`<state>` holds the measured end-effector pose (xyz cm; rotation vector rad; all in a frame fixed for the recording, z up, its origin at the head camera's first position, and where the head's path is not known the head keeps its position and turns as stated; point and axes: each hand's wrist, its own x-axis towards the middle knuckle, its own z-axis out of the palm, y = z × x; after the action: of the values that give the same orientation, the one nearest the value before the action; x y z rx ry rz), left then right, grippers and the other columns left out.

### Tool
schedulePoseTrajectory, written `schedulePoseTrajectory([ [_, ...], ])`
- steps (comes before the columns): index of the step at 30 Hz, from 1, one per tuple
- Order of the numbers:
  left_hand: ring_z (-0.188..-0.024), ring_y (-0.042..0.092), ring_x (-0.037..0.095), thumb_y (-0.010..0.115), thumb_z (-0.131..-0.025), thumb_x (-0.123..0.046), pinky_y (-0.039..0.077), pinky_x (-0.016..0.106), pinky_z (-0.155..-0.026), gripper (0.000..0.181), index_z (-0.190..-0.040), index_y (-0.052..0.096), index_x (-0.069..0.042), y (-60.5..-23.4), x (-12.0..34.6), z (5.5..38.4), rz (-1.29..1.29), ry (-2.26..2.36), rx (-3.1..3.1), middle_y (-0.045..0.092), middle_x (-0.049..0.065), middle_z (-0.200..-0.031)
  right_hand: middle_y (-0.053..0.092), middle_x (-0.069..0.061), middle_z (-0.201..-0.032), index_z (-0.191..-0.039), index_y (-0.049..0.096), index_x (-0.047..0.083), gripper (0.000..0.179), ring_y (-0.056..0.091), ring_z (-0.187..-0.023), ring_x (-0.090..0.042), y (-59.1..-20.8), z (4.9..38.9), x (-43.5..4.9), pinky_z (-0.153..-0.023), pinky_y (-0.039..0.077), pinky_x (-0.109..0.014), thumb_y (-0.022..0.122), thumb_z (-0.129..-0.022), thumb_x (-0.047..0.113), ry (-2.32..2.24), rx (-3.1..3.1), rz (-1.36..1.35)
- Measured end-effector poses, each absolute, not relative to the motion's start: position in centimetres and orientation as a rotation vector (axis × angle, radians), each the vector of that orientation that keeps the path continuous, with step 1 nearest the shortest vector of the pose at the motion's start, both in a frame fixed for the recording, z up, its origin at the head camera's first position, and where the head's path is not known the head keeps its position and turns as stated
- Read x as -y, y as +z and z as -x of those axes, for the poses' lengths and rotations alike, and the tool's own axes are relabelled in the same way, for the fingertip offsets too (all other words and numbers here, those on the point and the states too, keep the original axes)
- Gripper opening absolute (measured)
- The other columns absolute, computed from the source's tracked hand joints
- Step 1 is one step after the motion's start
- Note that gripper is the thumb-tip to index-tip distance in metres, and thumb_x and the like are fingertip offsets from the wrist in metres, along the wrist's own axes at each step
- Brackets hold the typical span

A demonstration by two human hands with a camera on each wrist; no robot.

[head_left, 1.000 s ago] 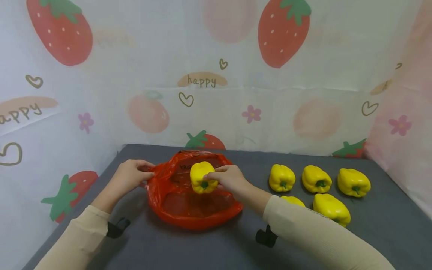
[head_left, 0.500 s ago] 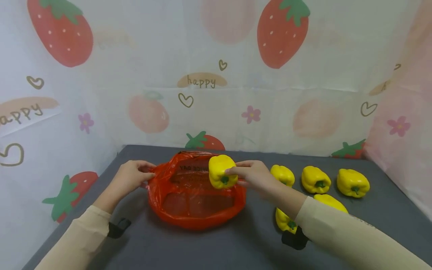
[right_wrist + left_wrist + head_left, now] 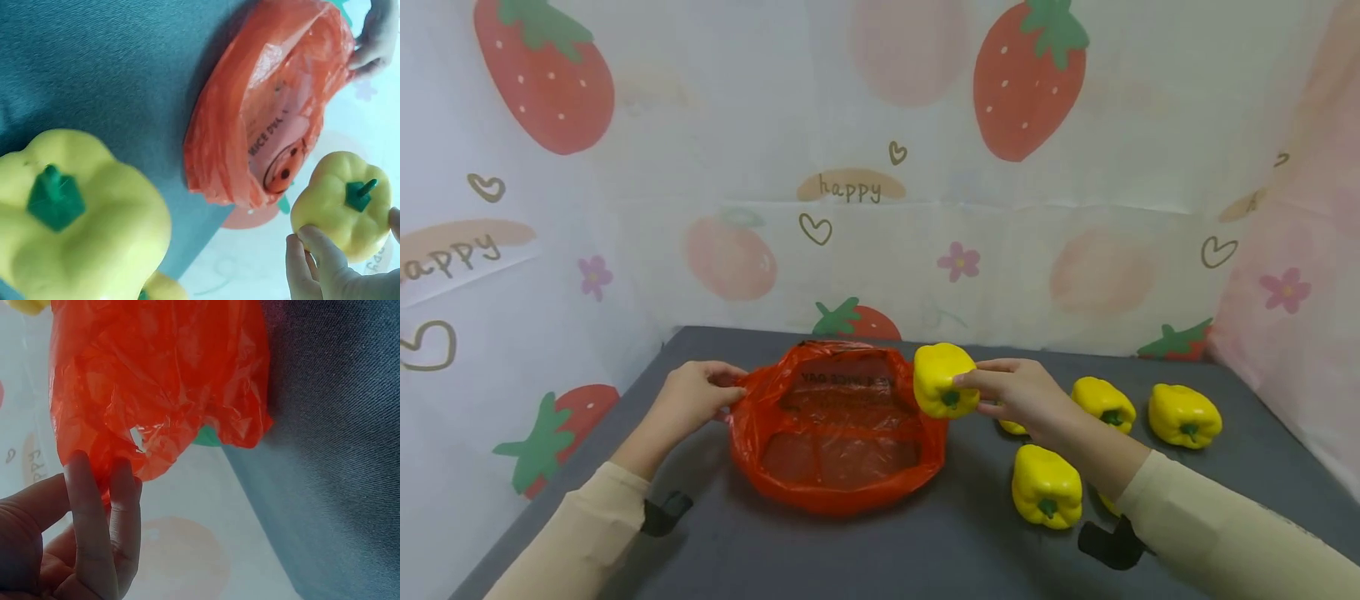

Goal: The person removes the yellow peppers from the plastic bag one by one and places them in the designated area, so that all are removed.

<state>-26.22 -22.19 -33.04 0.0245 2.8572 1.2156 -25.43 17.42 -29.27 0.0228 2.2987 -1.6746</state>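
Note:
A red plastic bag (image 3: 835, 496) stands on the dark table with its mouth wide and its inside showing. My left hand (image 3: 691, 400) pinches the bag's left edge; in the left wrist view the fingertips (image 3: 78, 464) meet the thin plastic. A yellow bell pepper (image 3: 942, 379) with a green stem is in my right hand (image 3: 1018, 396), held between thumb and fingers. That pepper is up off the table, just right of the bag's rim. In the right wrist view the held pepper (image 3: 342, 206) shows its stem toward the camera.
Several more yellow peppers lie on the right of the table, among them a near one (image 3: 1047, 487), a back one (image 3: 1103, 402) and a far right one (image 3: 1184, 415). My right forearm hides some. A printed cloth (image 3: 880, 250) hangs behind the grey table (image 3: 880, 558).
My right hand has moved right with the pepper, from over the bag's mouth to beyond its right rim. My left hand has kept its grip on the bag's edge.

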Motion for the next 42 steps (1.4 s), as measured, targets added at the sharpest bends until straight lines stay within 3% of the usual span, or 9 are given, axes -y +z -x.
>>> schedulePoseTrajectory([
  [5, -0.073, 0.068, 0.012, 0.065, -0.096, -0.018, 0.063, 0.033, -0.072, 0.037, -0.127, 0.064, 0.002, -33.2, 22.3, 26.3, -0.015, 1.224, -2.859, 0.069, 0.024, -0.117, 0.04, -0.022, -0.153, -0.15, 0.037, -0.003, 0.076, 0.048, -0.137, -0.036, -29.1, 24.9, -18.5, -0.108, 0.046, -0.042, 0.069, -0.093, 0.035, -1.668, -2.307, -0.02],
  [13, -0.072, 0.067, 0.013, 0.065, -0.096, -0.017, 0.063, 0.037, -0.076, 0.037, -0.127, 0.064, 0.002, -33.4, 22.4, 26.2, -0.007, 1.22, -2.856, 0.068, 0.024, -0.117, 0.027, -0.026, -0.159, -0.154, 0.025, -0.006, 0.082, 0.033, -0.145, -0.043, -29.0, 24.2, -21.5, -0.111, 0.042, -0.046, 0.065, -0.096, 0.035, -1.66, -2.276, 0.015],
  [21, -0.071, 0.067, 0.012, 0.065, -0.095, -0.017, 0.063, 0.035, -0.074, 0.037, -0.127, 0.063, 0.003, -33.5, 22.5, 26.1, -0.02, 1.225, -2.855, 0.068, 0.023, -0.117, 0.022, -0.026, -0.162, -0.154, 0.024, -0.005, 0.082, 0.03, -0.146, -0.045, -29.1, 23.7, -24.5, -0.103, 0.051, -0.034, 0.063, -0.097, 0.039, -1.627, -2.31, 0.004],
  [28, -0.073, 0.068, 0.012, 0.065, -0.096, -0.018, 0.063, 0.037, -0.076, 0.038, -0.127, 0.063, 0.003, -33.5, 22.4, 26.1, -0.024, 1.226, -2.858, 0.068, 0.024, -0.118, 0.016, -0.027, -0.163, -0.155, 0.019, -0.006, 0.084, 0.025, -0.148, -0.046, -29.2, 23.7, -26.7, -0.105, 0.047, -0.039, 0.061, -0.098, 0.039, -1.633, -2.289, -0.03],
  [32, -0.073, 0.067, 0.012, 0.065, -0.096, -0.018, 0.063, 0.036, -0.076, 0.038, -0.128, 0.063, 0.002, -33.5, 22.3, 26.2, -0.022, 1.222, -2.855, 0.068, 0.024, -0.118, 0.013, -0.028, -0.163, -0.155, 0.016, -0.008, 0.084, 0.025, -0.148, -0.046, -29.5, 23.7, -27.7, -0.103, 0.051, -0.035, 0.059, -0.099, 0.038, -1.625, -2.292, -0.044],
  [42, -0.075, 0.068, 0.013, 0.065, -0.096, -0.019, 0.063, 0.037, -0.076, 0.039, -0.128, 0.063, 0.003, -33.6, 22.3, 26.3, -0.007, 1.219, -2.855, 0.068, 0.024, -0.119, 0.001, -0.022, -0.166, -0.153, 0.025, -0.007, 0.078, 0.024, -0.149, -0.045, -30.0, 23.3, -29.2, -0.099, 0.053, -0.03, 0.06, -0.099, 0.038, -1.663, -2.265, -0.098],
])
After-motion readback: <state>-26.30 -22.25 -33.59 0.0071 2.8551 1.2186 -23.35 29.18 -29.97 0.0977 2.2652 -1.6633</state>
